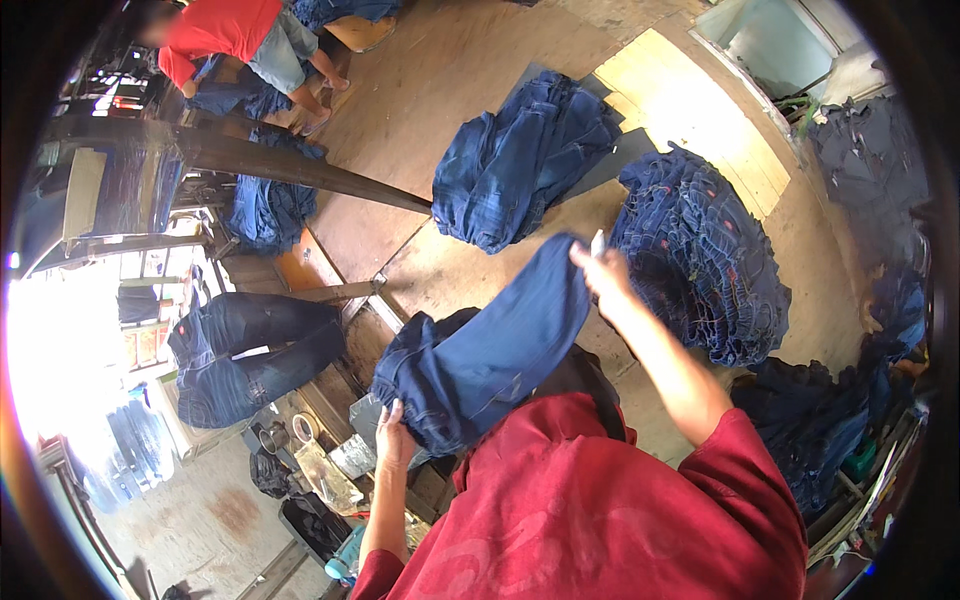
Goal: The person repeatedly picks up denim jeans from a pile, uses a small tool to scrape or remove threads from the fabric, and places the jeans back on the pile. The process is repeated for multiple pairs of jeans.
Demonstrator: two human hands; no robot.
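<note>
Left hand, mine: pinching denim trousers; right hand pinching opposite end; apparently a spreading step; next probably wants even tension.

No legible txt. Print on person's maroon shirt: too faded to read. Red tags on stacked denim pile, R side, & one on dark jeans, L side: too tiny to make out.
</note>
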